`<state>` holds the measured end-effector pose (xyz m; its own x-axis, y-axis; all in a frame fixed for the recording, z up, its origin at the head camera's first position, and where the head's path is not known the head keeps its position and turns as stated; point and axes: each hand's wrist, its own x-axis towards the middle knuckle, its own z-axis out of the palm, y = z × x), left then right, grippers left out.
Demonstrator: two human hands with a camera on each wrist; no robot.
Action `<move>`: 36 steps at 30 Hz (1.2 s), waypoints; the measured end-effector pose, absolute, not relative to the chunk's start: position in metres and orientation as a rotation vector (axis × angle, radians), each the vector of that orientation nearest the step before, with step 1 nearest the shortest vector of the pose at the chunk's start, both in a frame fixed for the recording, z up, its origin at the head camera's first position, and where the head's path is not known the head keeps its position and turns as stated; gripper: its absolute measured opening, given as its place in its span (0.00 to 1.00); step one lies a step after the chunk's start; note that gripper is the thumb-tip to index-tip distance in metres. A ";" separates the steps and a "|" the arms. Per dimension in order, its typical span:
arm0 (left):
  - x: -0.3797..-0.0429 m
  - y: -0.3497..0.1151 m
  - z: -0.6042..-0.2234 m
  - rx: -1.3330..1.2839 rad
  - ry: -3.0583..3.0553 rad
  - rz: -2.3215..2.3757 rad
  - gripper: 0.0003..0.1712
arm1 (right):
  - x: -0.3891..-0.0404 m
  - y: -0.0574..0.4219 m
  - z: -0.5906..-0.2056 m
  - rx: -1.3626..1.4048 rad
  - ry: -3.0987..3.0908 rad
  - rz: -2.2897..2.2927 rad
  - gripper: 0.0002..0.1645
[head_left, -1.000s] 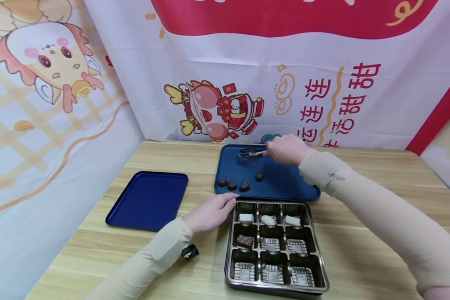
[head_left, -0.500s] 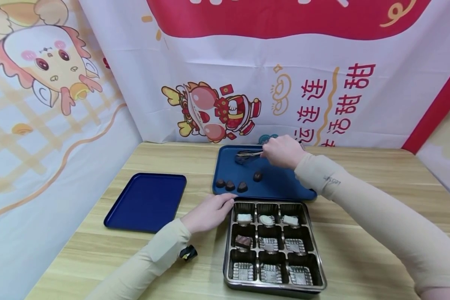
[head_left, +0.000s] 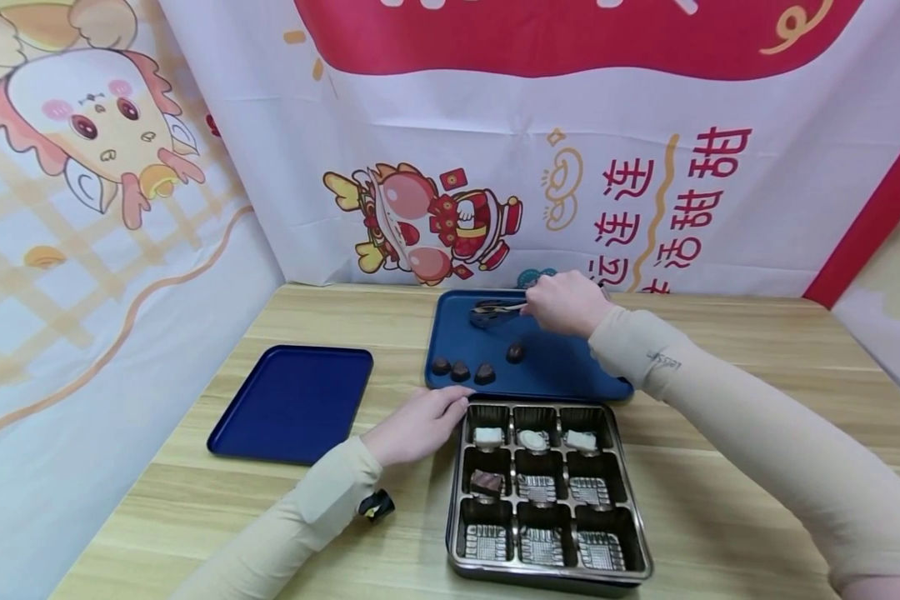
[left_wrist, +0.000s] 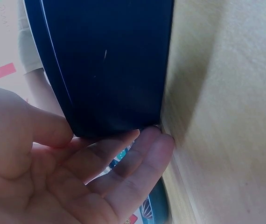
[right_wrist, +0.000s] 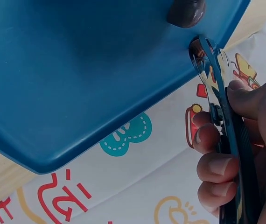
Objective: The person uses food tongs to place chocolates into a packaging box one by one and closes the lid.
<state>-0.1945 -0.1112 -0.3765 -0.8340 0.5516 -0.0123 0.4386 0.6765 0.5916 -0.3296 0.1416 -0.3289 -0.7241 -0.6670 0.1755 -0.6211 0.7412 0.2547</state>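
Note:
My right hand [head_left: 570,302] grips metal tongs with dark handles [right_wrist: 238,140] over the back of the blue tray [head_left: 570,367]. At the tong tips a dark brown piece shows in the right wrist view; I cannot tell whether it is pinched. Dark chocolates [head_left: 484,373] line the tray's front left, and another chocolate [head_left: 515,353] lies behind them. My left hand [head_left: 416,427] rests at the back left corner of a divided box [head_left: 551,575], its fingertips [left_wrist: 161,144] along the corner. Three white pieces [head_left: 534,440] fill its back row, with a striped brown chocolate [head_left: 487,482] in the middle left compartment.
A smaller dark blue tray [head_left: 292,404] lies on the wooden table [head_left: 405,333] at the left. A printed cloth [head_left: 435,108] hangs along the table's back edge, close behind my right hand. The box's back edge stands right at the blue tray's front rim.
The whole scene shifted slightly left in the head view over the first half second. Within the scene, the hands, tongs, chocolates and box keep their places.

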 end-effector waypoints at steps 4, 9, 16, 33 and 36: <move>-0.195 -0.111 -0.376 0.808 2.704 0.868 0.24 | -0.328 0.140 -0.326 1.000 -2.711 -0.251 0.18; -0.195 -0.111 -0.377 0.808 2.704 0.866 0.24 | -0.328 0.136 -0.327 0.993 -2.719 -0.260 0.18; -0.194 -0.112 -0.377 0.800 2.695 0.864 0.24 | -0.329 0.130 -0.328 0.987 -2.734 -0.272 0.16; -0.195 -0.112 -0.378 0.799 2.696 0.879 0.24 | -0.314 0.141 -0.324 0.949 -2.739 -0.252 0.19; -0.196 -0.112 -0.378 0.801 2.697 0.877 0.24 | -0.310 0.143 -0.323 0.942 -2.744 -0.209 0.21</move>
<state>-0.1956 -0.1124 -0.3782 -0.8348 0.5504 -0.0171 0.4350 0.6782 0.5923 -0.3103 0.1435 -0.3231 -0.7661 -0.6194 0.1715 -0.5862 0.7828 0.2086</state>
